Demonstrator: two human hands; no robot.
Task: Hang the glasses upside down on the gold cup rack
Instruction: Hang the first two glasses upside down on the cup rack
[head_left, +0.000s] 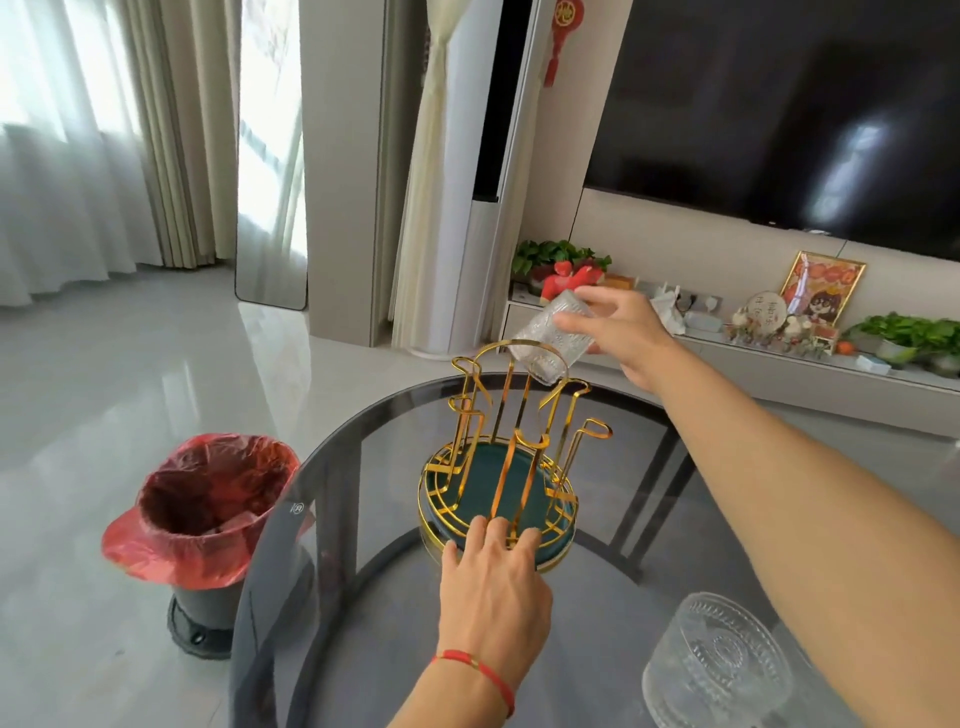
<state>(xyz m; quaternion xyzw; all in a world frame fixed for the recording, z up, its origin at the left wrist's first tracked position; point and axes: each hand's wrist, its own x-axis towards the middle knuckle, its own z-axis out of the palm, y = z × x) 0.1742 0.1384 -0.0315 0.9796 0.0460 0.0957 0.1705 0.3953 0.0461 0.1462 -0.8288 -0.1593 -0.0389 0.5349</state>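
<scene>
The gold cup rack stands on a round dark green base in the middle of the smoked glass table. My right hand grips a clear embossed glass, tilted mouth-down just above the rack's far right prongs. My left hand rests fingers-down on the near rim of the rack's base. A second embossed glass stands on the table at the near right, below my right forearm. The rack's prongs carry no glasses.
A bin lined with a red bag stands on the floor left of the table. A low TV shelf with plants, a framed picture and small ornaments runs behind the table, under a wall television.
</scene>
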